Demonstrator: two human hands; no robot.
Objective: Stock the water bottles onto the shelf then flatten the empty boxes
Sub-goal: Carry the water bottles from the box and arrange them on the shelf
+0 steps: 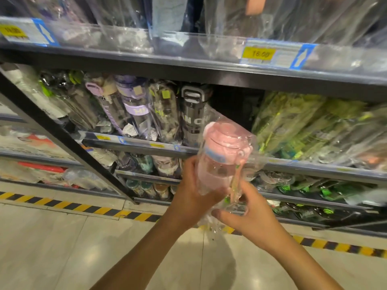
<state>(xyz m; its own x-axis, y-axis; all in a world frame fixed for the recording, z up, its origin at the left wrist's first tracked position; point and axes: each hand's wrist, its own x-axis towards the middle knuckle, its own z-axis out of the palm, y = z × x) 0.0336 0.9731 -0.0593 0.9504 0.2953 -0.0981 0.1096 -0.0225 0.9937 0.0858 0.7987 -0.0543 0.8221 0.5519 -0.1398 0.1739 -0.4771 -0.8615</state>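
Observation:
A pink water bottle (222,155) wrapped in clear plastic is held up in front of the middle shelf (146,145), lid pointing up toward a dark gap (234,107) between the stocked bottles. My left hand (194,191) grips the bottle's lower body from the left. My right hand (249,214) holds its base and the loose end of the wrap from the right. No boxes are in view.
The middle shelf holds wrapped purple, green and black bottles (192,114) on the left and green ones (303,126) on the right. The upper shelf edge (188,68) with a yellow price tag (258,53) overhangs. Lower shelves hold more bottles. Yellow-black tape (83,207) marks the tiled floor.

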